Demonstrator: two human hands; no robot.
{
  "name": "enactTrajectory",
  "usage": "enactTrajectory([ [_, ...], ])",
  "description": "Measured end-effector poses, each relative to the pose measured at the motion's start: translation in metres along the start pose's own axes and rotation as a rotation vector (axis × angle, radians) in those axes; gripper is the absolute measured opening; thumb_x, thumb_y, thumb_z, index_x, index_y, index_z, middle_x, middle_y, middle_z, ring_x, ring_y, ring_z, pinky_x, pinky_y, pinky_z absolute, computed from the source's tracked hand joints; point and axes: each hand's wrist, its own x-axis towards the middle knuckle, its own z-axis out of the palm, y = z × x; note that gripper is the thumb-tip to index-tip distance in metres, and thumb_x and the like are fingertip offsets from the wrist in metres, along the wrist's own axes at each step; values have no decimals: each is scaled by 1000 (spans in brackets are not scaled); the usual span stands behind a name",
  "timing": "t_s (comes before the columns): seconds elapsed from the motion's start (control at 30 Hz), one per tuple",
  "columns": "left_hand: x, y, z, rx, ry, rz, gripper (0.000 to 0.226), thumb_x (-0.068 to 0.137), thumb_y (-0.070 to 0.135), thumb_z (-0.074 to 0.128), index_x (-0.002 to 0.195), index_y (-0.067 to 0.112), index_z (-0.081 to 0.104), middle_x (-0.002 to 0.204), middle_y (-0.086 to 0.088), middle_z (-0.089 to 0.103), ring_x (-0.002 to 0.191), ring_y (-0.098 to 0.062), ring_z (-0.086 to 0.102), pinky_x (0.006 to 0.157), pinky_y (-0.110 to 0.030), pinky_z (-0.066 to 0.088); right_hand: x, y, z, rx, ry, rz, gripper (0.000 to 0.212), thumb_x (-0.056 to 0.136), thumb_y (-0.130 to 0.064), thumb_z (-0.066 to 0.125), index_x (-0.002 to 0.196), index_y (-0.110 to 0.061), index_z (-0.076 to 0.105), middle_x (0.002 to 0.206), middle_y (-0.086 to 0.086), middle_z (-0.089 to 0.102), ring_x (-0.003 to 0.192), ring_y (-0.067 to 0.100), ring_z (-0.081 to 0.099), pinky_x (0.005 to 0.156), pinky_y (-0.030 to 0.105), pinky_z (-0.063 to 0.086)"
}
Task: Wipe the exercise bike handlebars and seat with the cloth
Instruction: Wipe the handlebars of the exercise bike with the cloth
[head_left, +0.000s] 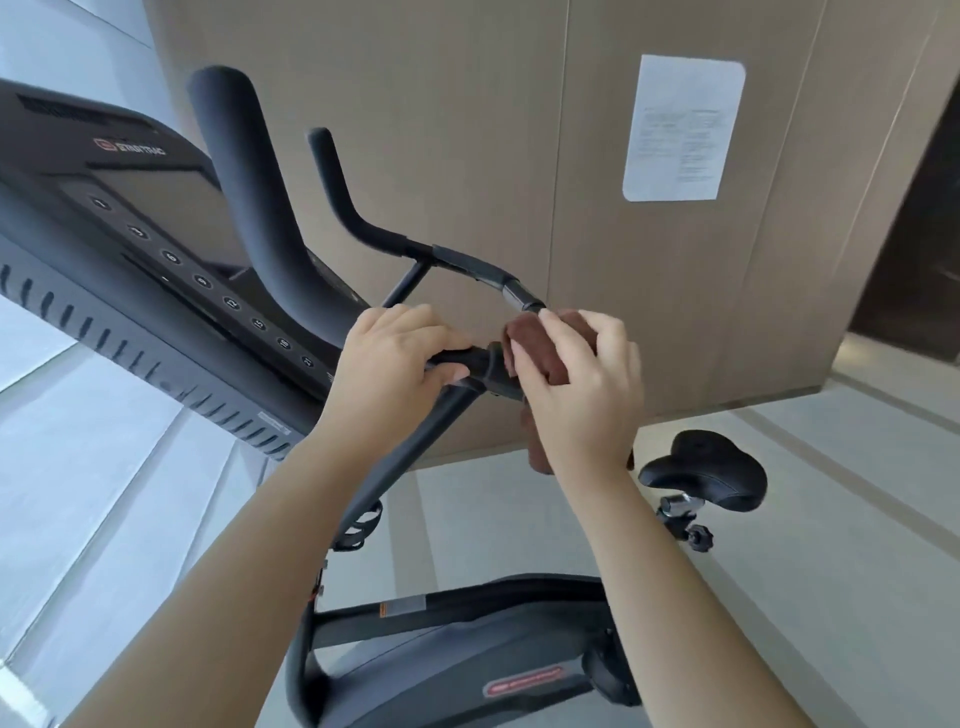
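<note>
The black handlebars (363, 223) of the exercise bike curve up through the middle of the head view. My left hand (395, 364) grips the near end of the bar beside the stem. Just to its right, my right hand (582, 384) holds a brown cloth (524, 343) wrapped around the bar, with a loose end of the cloth hanging below my wrist. The black seat (711, 470) stands lower right, apart from both hands.
A treadmill console (156, 249) with a row of round buttons fills the left. The bike's frame and flywheel cover (467, 670) lie below my arms. A beige wall panel with a white paper notice (680, 127) stands behind. Pale floor tiles (831, 597) surround the bike.
</note>
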Motion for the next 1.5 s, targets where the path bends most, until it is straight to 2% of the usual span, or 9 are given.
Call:
enactTrajectory([
  [0.13, -1, -1, 1, -4, 8, 8, 18, 71, 10, 75, 89, 9, 72, 80, -10, 68, 76, -30, 60, 74, -32, 29, 1, -1, 2, -4, 35, 170, 23, 77, -32, 67, 97, -21, 71, 101, 5, 64, 79, 29, 56, 66, 24, 33],
  [0.27, -1, -3, 0, -27, 27, 36, 15, 71, 9, 74, 86, 9, 73, 80, -7, 69, 74, -28, 61, 73, -33, 33, -1, -21, 8, -52, -15, 34, 27, 79, -40, 62, 98, -23, 71, 100, 4, 64, 76, 24, 54, 63, 24, 35],
  [0.5, -1, 0, 0, -24, 23, 34, 17, 69, 16, 73, 84, 9, 72, 83, -3, 70, 75, -27, 63, 74, -30, 31, 42, 62, -28, 140, -491, 120, 14, 78, -35, 67, 90, -29, 72, 94, -5, 61, 87, 15, 60, 71, 21, 40],
  [0.6, 1, 1, 1, 25, -14, 12, 26, 66, 32, 73, 82, 11, 72, 83, -1, 70, 74, -26, 63, 73, -30, 31, 57, 56, -14, 279, -657, 8, 16, 77, -33, 70, 92, -30, 72, 99, -10, 62, 93, 7, 58, 77, 10, 38],
  [0.77, 4, 11, 4, 58, -10, -58, 43, 68, 53, 61, 77, 11, 70, 83, 1, 69, 76, -19, 60, 73, -32, 32, 70, 54, -2, 473, -822, -176, 24, 76, -38, 68, 99, -34, 70, 105, -16, 59, 99, 3, 54, 85, 13, 40],
  [0.97, -2, 34, 9, 112, -48, -208, 59, 67, 63, 56, 86, 8, 68, 97, 2, 63, 94, -16, 54, 100, -22, 22, 81, 117, -9, 593, -940, -313, 21, 78, -25, 69, 96, -34, 71, 107, -12, 59, 98, 3, 56, 85, 11, 38],
  [1.13, 4, 55, 15, 142, -19, -398, 38, 62, 38, 74, 83, 7, 70, 96, 4, 60, 97, -22, 54, 101, -17, 13, 95, 97, 13, 708, -998, -414, 19, 76, -33, 70, 95, -33, 71, 101, -15, 60, 94, -1, 56, 83, 10, 40],
  [1.27, 3, 77, 19, 188, -22, -499, 49, 57, 41, 78, 88, 4, 69, 102, -5, 62, 104, -13, 50, 96, -18, 23, 103, 52, 35, 826, -1084, -575, 22, 76, -27, 71, 98, -31, 70, 103, -7, 63, 95, -1, 53, 85, 10, 39],
  [1.5, 4, 86, 27, 260, 22, -595, 40, 56, 19, 83, 91, 4, 69, 105, -8, 64, 106, -21, 50, 88, -19, 29, 118, 142, 40, 840, -1207, -558, 33, 74, -22, 72, 95, -47, 66, 100, -23, 60, 96, -7, 55, 81, 4, 38],
])
